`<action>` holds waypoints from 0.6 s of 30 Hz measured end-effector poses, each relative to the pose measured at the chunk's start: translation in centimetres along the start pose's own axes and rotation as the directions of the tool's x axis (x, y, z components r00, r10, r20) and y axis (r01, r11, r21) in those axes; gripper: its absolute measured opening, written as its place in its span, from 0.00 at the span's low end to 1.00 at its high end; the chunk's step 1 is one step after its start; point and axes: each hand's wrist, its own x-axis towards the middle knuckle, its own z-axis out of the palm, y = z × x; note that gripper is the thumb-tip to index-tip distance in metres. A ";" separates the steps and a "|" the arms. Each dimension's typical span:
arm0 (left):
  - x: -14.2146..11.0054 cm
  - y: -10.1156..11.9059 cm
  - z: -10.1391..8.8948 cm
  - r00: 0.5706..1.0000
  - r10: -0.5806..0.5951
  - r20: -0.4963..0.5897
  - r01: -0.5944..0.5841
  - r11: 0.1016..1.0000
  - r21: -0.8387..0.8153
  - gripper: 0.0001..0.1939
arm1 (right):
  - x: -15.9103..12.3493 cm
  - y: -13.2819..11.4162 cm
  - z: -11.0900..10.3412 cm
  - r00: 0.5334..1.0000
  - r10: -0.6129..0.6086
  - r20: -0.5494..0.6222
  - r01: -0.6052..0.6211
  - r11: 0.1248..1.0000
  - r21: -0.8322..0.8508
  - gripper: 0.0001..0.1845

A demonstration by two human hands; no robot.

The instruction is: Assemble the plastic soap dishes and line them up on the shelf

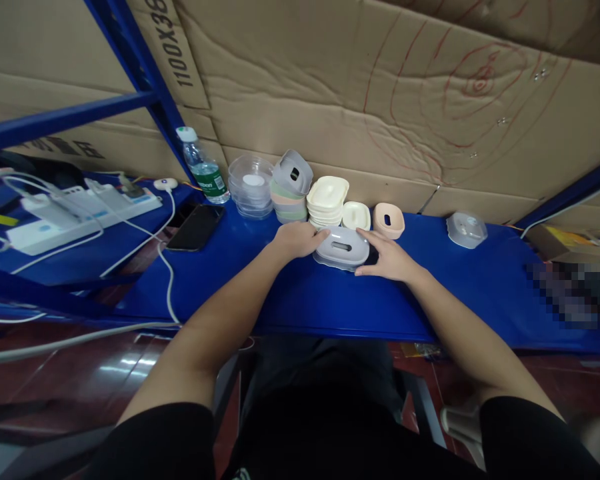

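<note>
A grey plastic dish point(341, 245) with an oblong slot in its top rests on the blue table, close in front of me. Under its rim a paler, clear-looking edge shows. My left hand point(299, 240) holds its left end, thumb on top, the other fingers hidden or curled. Around the right end, my right hand point(387, 259) has its fingers at the far edge and its thumb at the near edge. Just behind stand a stack of cream dishes point(329, 193), a single cream dish point(356, 217) and a peach slotted piece point(389, 221).
Another grey slotted piece point(293, 173) tilts on a pastel stack point(289, 205). Left of it are clear bowls point(251, 187), a water bottle point(206, 170), a phone point(196, 228) and a cabled power strip point(85, 217). A clear box point(467, 231) sits right; cardboard point(305, 87) stands behind.
</note>
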 end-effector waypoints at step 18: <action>-1.2 1.2 -2.3 0.957 -0.012 -0.289 -0.047 0.979 -0.196 0.39 | -0.1 0.4 -1.6 0.966 -0.026 -0.257 0.017 0.999 -0.035 0.55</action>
